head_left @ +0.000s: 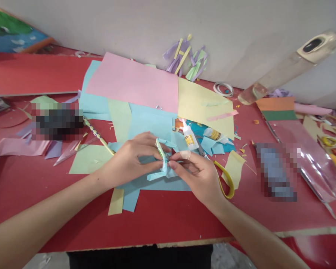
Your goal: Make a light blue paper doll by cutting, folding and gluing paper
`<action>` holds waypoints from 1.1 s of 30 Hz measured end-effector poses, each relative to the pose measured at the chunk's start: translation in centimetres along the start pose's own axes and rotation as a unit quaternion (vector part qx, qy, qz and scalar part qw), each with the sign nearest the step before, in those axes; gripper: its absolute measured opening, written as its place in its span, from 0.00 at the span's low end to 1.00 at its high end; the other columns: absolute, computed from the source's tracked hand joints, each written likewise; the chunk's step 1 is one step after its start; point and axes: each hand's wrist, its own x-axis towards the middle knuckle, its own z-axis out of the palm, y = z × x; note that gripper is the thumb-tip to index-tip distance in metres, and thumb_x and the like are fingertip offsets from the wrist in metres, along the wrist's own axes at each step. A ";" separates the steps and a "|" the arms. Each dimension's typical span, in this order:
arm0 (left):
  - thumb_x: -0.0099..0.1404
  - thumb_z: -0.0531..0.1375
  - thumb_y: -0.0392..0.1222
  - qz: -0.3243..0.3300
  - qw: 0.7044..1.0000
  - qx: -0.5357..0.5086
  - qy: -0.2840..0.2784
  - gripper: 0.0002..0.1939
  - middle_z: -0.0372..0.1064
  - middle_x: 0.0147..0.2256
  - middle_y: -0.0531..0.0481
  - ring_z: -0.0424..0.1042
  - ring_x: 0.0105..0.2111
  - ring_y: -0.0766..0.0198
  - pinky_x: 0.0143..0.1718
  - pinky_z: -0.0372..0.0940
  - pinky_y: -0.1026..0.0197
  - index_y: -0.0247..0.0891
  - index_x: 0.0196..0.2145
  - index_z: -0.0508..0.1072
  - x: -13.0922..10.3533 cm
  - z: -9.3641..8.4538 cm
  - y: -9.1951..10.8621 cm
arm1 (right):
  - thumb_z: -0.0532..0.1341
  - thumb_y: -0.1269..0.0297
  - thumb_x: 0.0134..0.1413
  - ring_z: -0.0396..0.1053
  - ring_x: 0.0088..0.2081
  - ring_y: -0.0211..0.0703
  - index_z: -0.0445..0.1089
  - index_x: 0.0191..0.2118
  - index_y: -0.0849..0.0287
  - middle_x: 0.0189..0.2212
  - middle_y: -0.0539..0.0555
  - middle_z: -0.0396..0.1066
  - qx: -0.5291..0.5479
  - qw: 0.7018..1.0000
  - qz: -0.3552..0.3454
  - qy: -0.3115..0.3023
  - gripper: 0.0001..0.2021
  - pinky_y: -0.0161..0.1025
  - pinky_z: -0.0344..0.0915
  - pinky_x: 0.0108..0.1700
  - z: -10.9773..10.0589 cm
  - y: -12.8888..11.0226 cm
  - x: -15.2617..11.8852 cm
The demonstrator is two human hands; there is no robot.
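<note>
The blue piece [164, 164], a small bit of folded paper, is held just above the blue paper at the near middle of the table [170, 220]. The left hand [134, 155] has its left side between thumb and fingers, nearly closed; the right hand [200, 170] pinches the right side with thumb and forefinger tips. It looks part-formed: folds are in, but ends stick out at the far and near sides. Whether any join is glued, I cannot tell.

Just beyond the right hand lies a glue bottle [188, 137], with another bottle [212, 133] to its right; the scissors [227, 183] lie partly hidden by that hand. Farther off, the pink sheet [137, 82] and yellow sheet [204, 97] appear largely uncut. Against the far wall [145, 26], two strip-paper figures [197, 65] look already assembled.
</note>
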 end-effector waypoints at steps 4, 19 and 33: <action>0.66 0.61 0.39 0.001 1.000 -0.001 -0.013 0.07 0.78 0.36 0.50 0.76 0.41 0.58 0.58 0.61 0.48 0.42 0.29 0.74 0.1 -0.1 0.3 | 0.67 0.61 0.53 0.76 0.31 0.41 0.74 0.32 0.55 0.29 0.50 0.77 0.002 1.000 -0.007 0.000 0.05 0.34 0.77 0.32 0.1 -0.2 0.0; 0.67 0.61 0.40 0.005 0.999 0.033 -0.016 0.07 0.78 0.38 0.50 0.75 0.42 0.60 0.64 0.53 0.44 0.41 0.30 0.75 0.1 0.1 0.4 | 0.65 0.65 0.53 0.75 0.30 0.39 0.71 0.31 0.56 0.29 0.50 0.75 -0.012 1.000 0.004 -0.005 0.03 0.32 0.75 0.33 0.1 -0.4 0.0; 0.69 0.59 0.41 -0.121 0.986 -0.115 -0.003 0.09 0.75 0.45 0.49 0.73 0.48 0.59 0.51 0.67 0.59 0.41 0.46 0.73 -0.4 -1.0 0.3 | 0.68 0.61 0.49 0.74 0.29 0.40 0.74 0.32 0.56 0.27 0.50 0.75 0.070 0.997 0.031 0.012 0.06 0.33 0.72 0.28 -1.0 0.8 0.5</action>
